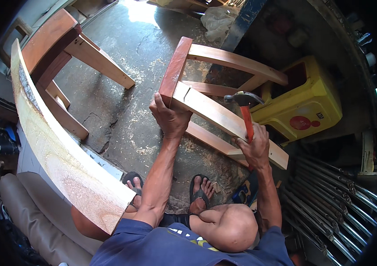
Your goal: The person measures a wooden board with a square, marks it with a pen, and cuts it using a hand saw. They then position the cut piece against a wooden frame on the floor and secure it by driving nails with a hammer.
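Observation:
A small wooden stool (176, 68) lies tipped on its side ahead of me, its reddish-brown seat to the left and its pale legs pointing right. My left hand (171, 120) is closed round the near end of that seat. In my right hand (256, 145) is a claw hammer (246, 117) with an orange handle, its metal head up over the stool's near leg. The same hand rests against this leg, and its palm side is hidden. Behind the legs stands a yellow plastic stool (301, 104), touching or close to them; I cannot tell which.
Another wooden stool (49, 42) stands at the far left, behind a long curved pale board (60, 155). Metal tubes (330, 208) are stacked at the lower right. A blue-handled tool (244, 193) lies near my sandalled feet. Wood shavings dot the concrete floor (122, 111).

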`<action>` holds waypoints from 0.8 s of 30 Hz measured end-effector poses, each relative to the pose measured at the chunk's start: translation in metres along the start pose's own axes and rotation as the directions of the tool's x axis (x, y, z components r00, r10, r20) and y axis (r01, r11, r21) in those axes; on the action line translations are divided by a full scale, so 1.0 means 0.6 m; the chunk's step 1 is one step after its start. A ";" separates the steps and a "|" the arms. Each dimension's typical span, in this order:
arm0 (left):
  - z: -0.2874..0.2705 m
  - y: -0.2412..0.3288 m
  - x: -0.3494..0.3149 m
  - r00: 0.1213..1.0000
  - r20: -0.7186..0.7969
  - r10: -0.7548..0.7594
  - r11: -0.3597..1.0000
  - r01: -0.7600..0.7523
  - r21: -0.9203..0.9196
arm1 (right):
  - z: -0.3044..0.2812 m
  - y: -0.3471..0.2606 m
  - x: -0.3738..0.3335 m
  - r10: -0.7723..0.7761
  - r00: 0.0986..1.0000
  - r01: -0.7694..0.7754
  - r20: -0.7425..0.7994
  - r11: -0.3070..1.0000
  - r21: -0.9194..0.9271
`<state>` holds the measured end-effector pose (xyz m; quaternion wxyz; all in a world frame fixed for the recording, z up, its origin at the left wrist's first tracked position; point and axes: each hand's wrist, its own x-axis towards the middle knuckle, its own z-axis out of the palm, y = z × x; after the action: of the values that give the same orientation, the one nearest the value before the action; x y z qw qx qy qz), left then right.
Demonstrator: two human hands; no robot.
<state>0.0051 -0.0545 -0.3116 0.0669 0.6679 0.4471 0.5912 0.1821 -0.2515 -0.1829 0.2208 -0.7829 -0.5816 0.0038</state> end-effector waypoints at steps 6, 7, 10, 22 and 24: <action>-0.004 0.005 0.006 1.000 -0.015 0.024 0.999 -0.023 0.029 | -0.011 -0.011 0.003 0.040 0.997 -0.040 0.062 0.999 0.003; -0.004 0.007 0.008 0.999 -0.020 0.024 0.999 -0.024 0.024 | -0.012 -0.010 0.004 0.037 0.998 -0.037 0.057 0.999 -0.002; -0.005 0.012 0.011 0.999 -0.025 0.043 0.999 -0.043 0.005 | -0.011 -0.014 0.014 -0.081 0.992 0.089 -0.092 0.992 0.089; -0.008 0.013 0.012 0.999 -0.002 0.044 0.999 -0.044 0.008 | -0.051 -0.183 0.059 0.057 0.998 -0.044 -0.014 0.880 0.473; -0.006 0.019 0.012 1.000 -0.006 0.029 1.000 -0.029 0.008 | -0.051 -0.187 0.067 0.065 0.998 -0.053 -0.012 0.892 0.449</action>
<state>0.0074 -0.0579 -0.2982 0.0544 0.6728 0.4401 0.5922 0.1011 -0.1999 -0.1059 0.4026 -0.7281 -0.5383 0.1342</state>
